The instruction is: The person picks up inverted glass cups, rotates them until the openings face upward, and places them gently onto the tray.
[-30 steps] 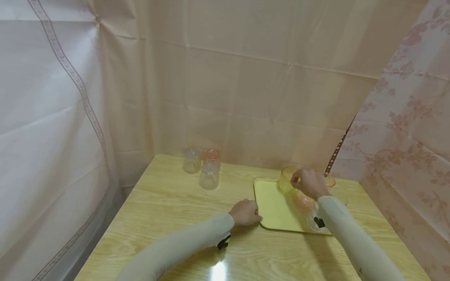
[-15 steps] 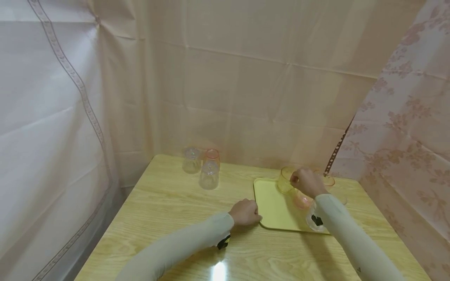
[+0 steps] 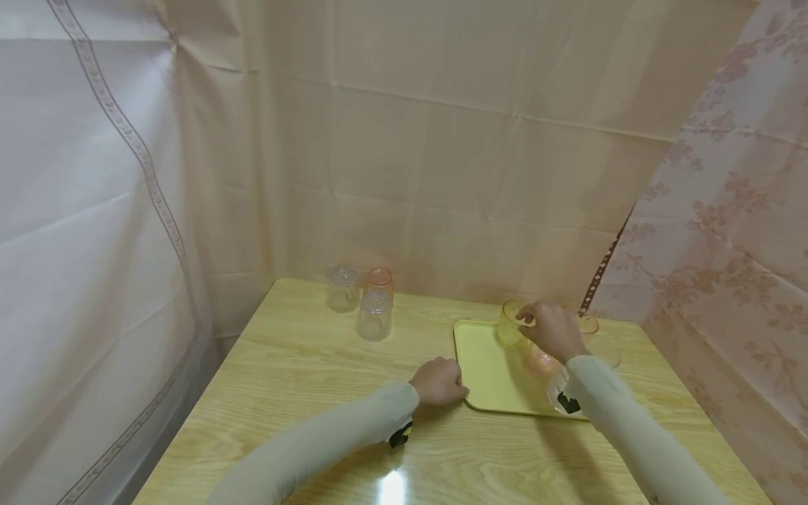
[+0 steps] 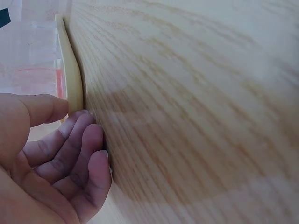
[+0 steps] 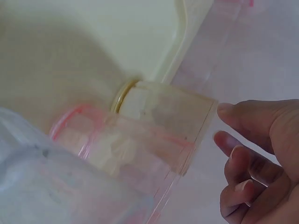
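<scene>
In the head view, my left hand (image 3: 437, 382) holds the front left corner of the yellow tray (image 3: 489, 393). The left wrist view shows my thumb on the tray's rim (image 4: 72, 84) and curled fingers under and beside it. Near the tray's back stands a see-through yellow cup (image 3: 508, 326). My right hand (image 3: 552, 328) is at this cup's upper rim; in the right wrist view the thumb and forefinger are apart, right by the rim of the cup (image 5: 173, 109). A pink cup (image 3: 538, 360) and a clear cup (image 3: 555, 394) also stand on the tray, partly hidden by my right arm.
At the table's back left stand two clear cups (image 3: 342, 291) and a pink cup (image 3: 380, 279). Another yellow-rimmed cup (image 3: 589, 325) shows behind my right hand. Cloth curtains (image 3: 442, 175) enclose the wooden table (image 3: 303, 365) at the back and sides.
The thumb and fingers of my right hand have parted slightly at the yellow cup's rim. My left hand stays on the tray corner. The view has shifted very slightly.
</scene>
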The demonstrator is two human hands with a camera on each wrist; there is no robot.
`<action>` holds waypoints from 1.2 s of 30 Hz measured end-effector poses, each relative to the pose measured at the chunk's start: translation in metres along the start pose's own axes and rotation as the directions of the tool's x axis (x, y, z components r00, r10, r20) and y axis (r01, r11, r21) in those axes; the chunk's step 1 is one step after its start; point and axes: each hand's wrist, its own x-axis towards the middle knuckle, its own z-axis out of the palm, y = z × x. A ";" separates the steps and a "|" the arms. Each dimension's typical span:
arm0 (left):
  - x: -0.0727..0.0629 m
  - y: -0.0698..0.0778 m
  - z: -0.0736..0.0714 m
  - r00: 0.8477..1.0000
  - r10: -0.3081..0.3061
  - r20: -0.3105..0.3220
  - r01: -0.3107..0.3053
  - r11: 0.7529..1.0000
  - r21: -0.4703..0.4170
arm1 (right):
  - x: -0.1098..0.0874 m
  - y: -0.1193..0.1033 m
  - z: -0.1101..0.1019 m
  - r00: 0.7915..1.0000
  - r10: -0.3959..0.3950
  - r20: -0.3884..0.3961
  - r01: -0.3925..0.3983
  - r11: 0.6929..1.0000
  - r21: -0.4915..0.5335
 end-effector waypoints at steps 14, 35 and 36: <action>0.002 0.000 0.001 1.000 0.003 -0.009 -0.003 0.999 0.040 | -0.016 -0.029 0.010 0.998 -0.047 0.053 0.043 0.997 0.071; 0.000 -0.001 0.001 1.000 0.003 -0.006 -0.003 1.000 0.031 | -0.048 -0.060 0.044 0.982 -0.125 0.139 0.098 0.979 0.181; 0.000 -0.001 0.001 1.000 0.004 -0.005 -0.003 1.000 0.028 | -0.049 -0.060 0.046 0.982 -0.128 0.141 0.101 0.977 0.190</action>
